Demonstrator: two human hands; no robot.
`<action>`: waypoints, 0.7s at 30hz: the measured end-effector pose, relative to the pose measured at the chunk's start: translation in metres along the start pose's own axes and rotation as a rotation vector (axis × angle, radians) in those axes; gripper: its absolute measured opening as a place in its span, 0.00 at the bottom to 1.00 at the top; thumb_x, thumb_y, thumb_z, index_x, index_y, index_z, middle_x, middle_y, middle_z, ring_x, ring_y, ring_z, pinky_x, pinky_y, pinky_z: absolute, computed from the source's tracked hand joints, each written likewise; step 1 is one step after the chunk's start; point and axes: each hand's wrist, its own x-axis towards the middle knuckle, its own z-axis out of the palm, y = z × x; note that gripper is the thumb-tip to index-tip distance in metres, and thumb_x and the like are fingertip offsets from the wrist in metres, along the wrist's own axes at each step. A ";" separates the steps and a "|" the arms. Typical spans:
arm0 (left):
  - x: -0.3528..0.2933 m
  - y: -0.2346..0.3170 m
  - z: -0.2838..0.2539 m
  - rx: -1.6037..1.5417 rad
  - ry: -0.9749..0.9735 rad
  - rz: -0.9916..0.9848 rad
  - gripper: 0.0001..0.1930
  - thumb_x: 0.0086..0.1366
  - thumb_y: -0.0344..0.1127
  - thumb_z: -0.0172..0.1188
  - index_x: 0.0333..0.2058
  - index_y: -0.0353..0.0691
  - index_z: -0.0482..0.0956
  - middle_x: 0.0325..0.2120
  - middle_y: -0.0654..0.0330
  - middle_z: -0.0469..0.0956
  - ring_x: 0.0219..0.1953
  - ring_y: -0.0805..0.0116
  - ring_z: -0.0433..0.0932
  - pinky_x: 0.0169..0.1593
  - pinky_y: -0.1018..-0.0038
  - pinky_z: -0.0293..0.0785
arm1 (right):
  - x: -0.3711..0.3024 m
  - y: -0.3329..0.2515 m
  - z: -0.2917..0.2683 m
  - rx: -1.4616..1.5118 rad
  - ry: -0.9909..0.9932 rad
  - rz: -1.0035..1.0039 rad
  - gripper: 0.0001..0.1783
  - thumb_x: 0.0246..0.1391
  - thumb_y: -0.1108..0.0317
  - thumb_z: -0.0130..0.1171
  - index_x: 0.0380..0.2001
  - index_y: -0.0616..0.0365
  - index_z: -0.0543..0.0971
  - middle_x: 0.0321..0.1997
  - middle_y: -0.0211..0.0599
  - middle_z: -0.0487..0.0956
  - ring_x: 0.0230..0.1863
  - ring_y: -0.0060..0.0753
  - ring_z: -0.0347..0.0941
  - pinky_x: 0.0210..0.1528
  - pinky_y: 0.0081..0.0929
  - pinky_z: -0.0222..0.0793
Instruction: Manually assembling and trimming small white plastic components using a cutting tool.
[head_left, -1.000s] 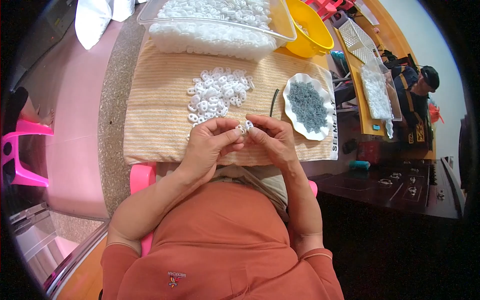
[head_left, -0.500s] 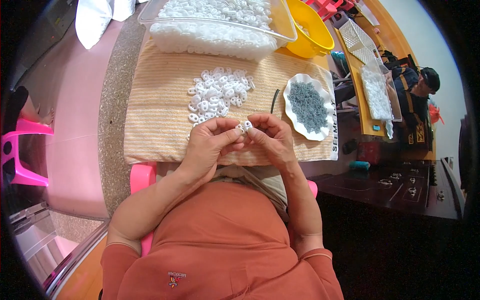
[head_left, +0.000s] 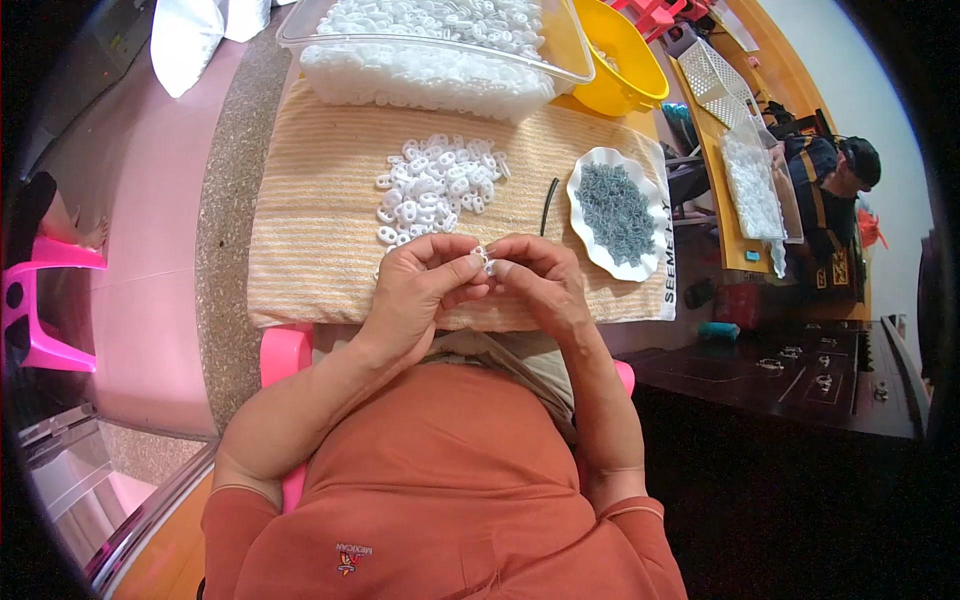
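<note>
Both hands meet over the near part of a striped towel [head_left: 320,200]. Between thumb and fingertips, my left hand [head_left: 420,280] pinches a small white plastic piece with holes [head_left: 479,252]. Pressed against it, my right hand [head_left: 548,280] is closed in a pinch at another small white part [head_left: 489,268]; the fingers partly cover both. Just beyond lies a loose pile of white oval two-holed plastic pieces [head_left: 440,190]. A scalloped white plate [head_left: 646,271] to the right holds many tiny grey parts [head_left: 615,215] that look like springs. Beside the plate rests a thin black stick [head_left: 549,207].
A clear plastic bin [head_left: 430,42] full of white pieces stands at the far edge, next to a yellow basin [head_left: 640,80]. At right, a person [head_left: 825,175] sits by another table with a bin of white pieces [head_left: 752,185]. A pink stool [head_left: 50,255] is at left.
The white part at my right fingertips has turned and dropped slightly, and my right fingers have shifted a little. My left hand stays nearly still.
</note>
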 end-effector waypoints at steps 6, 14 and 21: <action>0.000 0.000 0.001 -0.024 0.004 -0.012 0.08 0.61 0.26 0.60 0.39 0.34 0.76 0.31 0.58 0.79 0.30 0.72 0.80 0.37 0.78 0.81 | 0.000 0.003 -0.001 0.145 0.009 0.020 0.07 0.54 0.76 0.59 0.38 0.65 0.76 0.35 0.36 0.80 0.35 0.21 0.76 0.38 0.19 0.74; -0.001 0.002 0.003 -0.058 -0.009 -0.017 0.07 0.62 0.26 0.59 0.39 0.35 0.76 0.29 0.58 0.79 0.30 0.71 0.80 0.37 0.78 0.81 | -0.001 0.004 0.005 0.242 0.048 0.019 0.11 0.51 0.77 0.62 0.39 0.67 0.79 0.37 0.39 0.82 0.36 0.24 0.78 0.40 0.19 0.74; -0.001 0.001 0.002 -0.084 -0.008 -0.013 0.08 0.61 0.26 0.59 0.40 0.35 0.76 0.29 0.57 0.80 0.30 0.70 0.81 0.37 0.78 0.81 | -0.002 0.006 0.004 0.232 0.033 -0.009 0.14 0.51 0.77 0.62 0.43 0.66 0.78 0.38 0.40 0.82 0.38 0.25 0.78 0.42 0.20 0.75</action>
